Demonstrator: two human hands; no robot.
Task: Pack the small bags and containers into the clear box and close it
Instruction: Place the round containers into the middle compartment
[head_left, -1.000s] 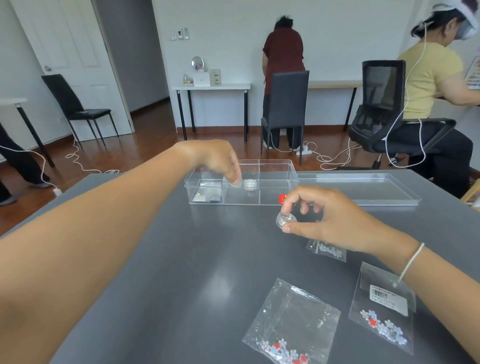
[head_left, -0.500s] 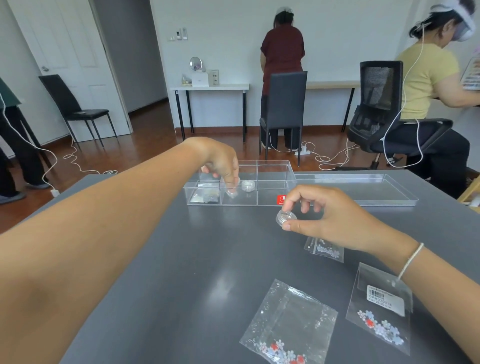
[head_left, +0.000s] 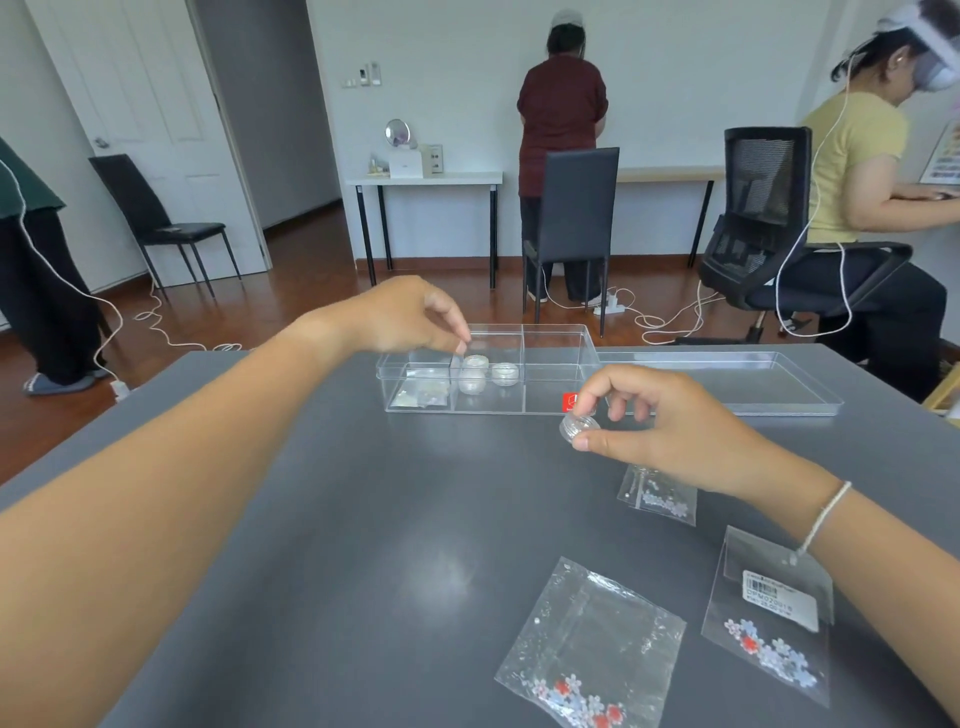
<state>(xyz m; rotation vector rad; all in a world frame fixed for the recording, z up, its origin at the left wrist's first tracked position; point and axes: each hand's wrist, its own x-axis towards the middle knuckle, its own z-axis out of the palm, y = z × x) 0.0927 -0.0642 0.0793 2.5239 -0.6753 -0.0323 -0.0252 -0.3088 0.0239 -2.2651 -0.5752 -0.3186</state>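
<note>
The clear box (head_left: 556, 410) stands open at the table's far side, split into three compartments. Small bags (head_left: 421, 397) lie in its left one and small round containers (head_left: 505, 373) in its middle one. My left hand (head_left: 405, 317) hovers over the divider between those two, fingertips just above a container (head_left: 475, 362) and holding nothing. In front of the right compartment, my right hand (head_left: 670, 431) pinches a small clear round container (head_left: 579, 427). Three bags of flower beads lie on the table: one under my right hand (head_left: 662, 496), one near the front (head_left: 592, 644), one labelled (head_left: 769, 618).
The box's clear lid (head_left: 727, 387) lies flat to the right of the box. The grey table (head_left: 363, 545) ends just behind the box. Behind it are chairs (head_left: 576, 208), floor cables and three other people.
My left hand set a small container in the middle compartment, let go and rose above the box's rim. My right hand stayed put with its container.
</note>
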